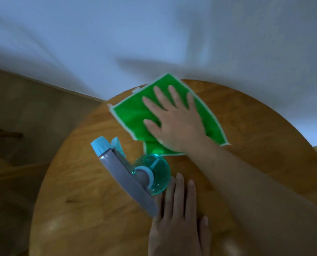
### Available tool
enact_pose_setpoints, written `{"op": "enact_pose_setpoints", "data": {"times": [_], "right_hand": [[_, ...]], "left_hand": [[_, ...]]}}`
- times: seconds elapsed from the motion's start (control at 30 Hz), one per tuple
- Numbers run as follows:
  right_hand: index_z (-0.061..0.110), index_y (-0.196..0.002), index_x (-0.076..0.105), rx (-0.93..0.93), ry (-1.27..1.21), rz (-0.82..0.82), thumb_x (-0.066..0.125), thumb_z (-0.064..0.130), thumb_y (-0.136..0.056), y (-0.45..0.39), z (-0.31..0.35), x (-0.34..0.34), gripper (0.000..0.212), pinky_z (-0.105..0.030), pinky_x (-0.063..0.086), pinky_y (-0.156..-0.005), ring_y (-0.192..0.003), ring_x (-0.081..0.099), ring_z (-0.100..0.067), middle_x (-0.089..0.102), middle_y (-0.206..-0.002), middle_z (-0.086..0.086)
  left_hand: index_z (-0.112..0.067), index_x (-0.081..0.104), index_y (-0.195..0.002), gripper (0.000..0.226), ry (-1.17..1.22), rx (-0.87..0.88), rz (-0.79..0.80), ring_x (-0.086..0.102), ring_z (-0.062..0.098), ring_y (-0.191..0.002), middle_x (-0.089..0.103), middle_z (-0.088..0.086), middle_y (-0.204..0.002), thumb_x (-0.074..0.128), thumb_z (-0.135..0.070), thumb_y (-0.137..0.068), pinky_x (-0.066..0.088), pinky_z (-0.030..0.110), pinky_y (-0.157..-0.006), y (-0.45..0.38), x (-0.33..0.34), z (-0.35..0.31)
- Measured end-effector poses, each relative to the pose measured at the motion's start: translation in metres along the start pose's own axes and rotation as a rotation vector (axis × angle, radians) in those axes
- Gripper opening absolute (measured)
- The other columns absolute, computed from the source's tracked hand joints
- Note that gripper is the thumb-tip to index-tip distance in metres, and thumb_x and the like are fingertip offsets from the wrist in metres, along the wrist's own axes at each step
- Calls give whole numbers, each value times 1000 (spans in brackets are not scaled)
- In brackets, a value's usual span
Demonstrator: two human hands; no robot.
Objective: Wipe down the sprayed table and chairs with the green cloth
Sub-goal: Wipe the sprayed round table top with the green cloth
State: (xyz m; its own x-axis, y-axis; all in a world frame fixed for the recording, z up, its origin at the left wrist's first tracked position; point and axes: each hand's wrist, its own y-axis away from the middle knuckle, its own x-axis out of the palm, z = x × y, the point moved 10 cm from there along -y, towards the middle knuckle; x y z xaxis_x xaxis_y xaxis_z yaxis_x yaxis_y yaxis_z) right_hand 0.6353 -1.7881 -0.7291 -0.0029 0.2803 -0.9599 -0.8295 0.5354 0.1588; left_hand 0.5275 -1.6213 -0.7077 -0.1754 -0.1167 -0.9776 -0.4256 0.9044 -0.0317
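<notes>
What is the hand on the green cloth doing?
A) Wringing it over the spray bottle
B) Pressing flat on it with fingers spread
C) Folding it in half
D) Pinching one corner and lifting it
B: the right hand lies flat with fingers spread on the green cloth, which is spread on the round wooden table.

home, round wooden table (246, 115), white wall (154, 34)

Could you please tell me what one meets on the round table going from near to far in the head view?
Left hand flat on the round table → spray bottle → right hand pressing flat on the green cloth.
</notes>
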Motion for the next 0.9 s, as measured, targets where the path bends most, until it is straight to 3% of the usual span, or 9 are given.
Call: {"op": "enact_pose_setpoints", "data": {"times": [0.17, 0.37, 0.7, 0.8, 0.9], "right_hand": [[42, -152, 1, 335, 30, -36, 5, 67, -90, 68, -108, -11, 67, -55, -4, -115, -149, -5, -26, -4, -163, 6], [41, -152, -3, 602, -2, -58, 3, 69, -89, 168, -146, -4, 68, -57, 0, -116, -148, -2, -29, -2, -163, 4], [40, -147, -16, 732, -29, 17, -2, 66, -88, 278, -69, 34, 66, -56, 1, -116, -148, -4, -30, -7, -163, 0], [34, -148, -9, 731, -16, 52, 0, 63, -88, 287, -26, 47, 68, -60, 5, -114, -147, 1, -36, -2, -162, -6], [20, -153, 7, 699, 18, 108, 18, 59, -84, 279, 15, 58, 80, -70, 16, -108, -144, 11, -47, 14, -159, -19]], "left_hand": [[-9, 45, -142, 69, 105, 7, 160, 31, 27, -141, 35, 15, -152, 50, -46, -83, 19, 43, -114, 8, 15, -4], [-10, 37, -146, 68, 90, -3, 224, 28, 26, -143, 32, 13, -154, 44, -47, -89, 18, 44, -112, 7, 17, -2], [-13, 29, -150, 61, 153, -1, 195, 15, 22, -147, 22, 11, -159, 30, -43, -97, 9, 43, -116, 5, 11, -2], [-17, 30, -149, 57, 324, -29, 148, 6, 13, -148, 18, 4, -160, 20, -40, -98, -1, 35, -118, 4, 1, 2], [-17, 38, -146, 53, 586, -58, 129, 6, 3, -145, 27, -1, -157, 26, -35, -98, -6, 21, -116, 7, -11, 14]]}}
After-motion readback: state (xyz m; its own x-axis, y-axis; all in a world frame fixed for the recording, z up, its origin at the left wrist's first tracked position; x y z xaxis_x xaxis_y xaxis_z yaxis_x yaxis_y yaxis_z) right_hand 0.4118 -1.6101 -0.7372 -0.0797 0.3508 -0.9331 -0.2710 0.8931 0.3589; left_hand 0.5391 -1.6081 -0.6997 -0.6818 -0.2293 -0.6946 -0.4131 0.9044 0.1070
